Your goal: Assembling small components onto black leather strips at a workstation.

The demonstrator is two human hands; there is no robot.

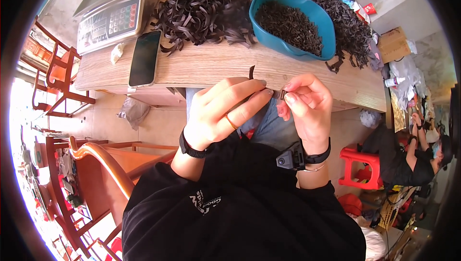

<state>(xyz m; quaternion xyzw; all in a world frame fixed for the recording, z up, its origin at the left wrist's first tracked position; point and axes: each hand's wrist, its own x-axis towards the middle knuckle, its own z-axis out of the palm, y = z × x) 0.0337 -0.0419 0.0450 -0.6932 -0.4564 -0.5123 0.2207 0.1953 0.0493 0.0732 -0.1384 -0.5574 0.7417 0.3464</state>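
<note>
In front of my chest, over the near edge of the table, both hands are raised close together. My left hand [225, 107] is closed, with a short dark brown strip [251, 72] standing up between its fingers. Its thumb and fingertip reach toward my right hand [311, 109]. That hand pinches a small dark folded strip piece [282, 94] between thumb and forefinger. Whether the two pieces are joined is hidden by the fingers. Beyond them lies a heap of loose dark strips [204, 13], and a teal plastic basin [294, 52] holds many short dark pieces.
Another dark heap [343, 28] lies right of the basin. At left on the wooden table [192, 71] are a digital scale [113, 18], a phone [144, 60] and crumpled white tissue [116, 53]. A wooden chair [103, 160] stands left; a person [418, 160] sits right near a red stool [360, 167].
</note>
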